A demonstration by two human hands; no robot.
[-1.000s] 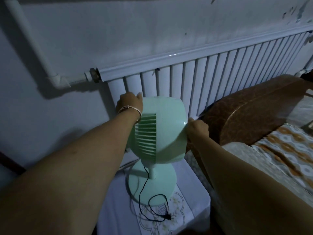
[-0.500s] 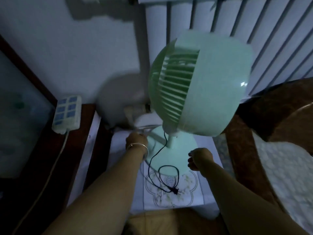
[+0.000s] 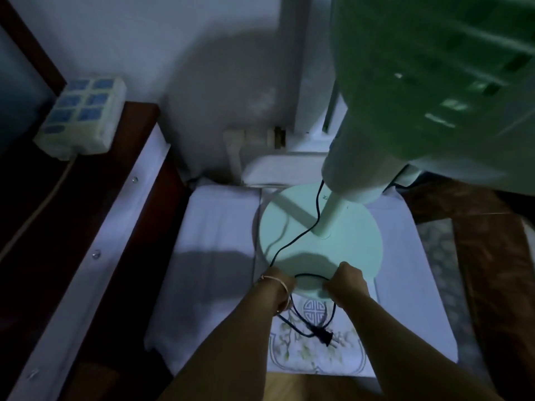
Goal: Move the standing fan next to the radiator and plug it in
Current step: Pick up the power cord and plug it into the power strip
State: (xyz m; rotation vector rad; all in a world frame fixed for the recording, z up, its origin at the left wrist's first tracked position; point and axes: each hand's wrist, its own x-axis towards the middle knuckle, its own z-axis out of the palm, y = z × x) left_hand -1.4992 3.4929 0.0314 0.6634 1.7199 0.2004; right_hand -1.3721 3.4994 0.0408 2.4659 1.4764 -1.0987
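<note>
- Black cord is being gathered at the fan base's near edge, both hands' fingers curled around it: left hand, right hand.
- Tugging risks tipping the fan.

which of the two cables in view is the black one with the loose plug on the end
The fan's cord: thin and black, running over the round base to an unplugged plug on the embroidered cloth. The other is the power strip's pale cable, far left.

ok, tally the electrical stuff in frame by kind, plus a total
fan: 1
plug: 1
power strip: 1
total: 3
</note>
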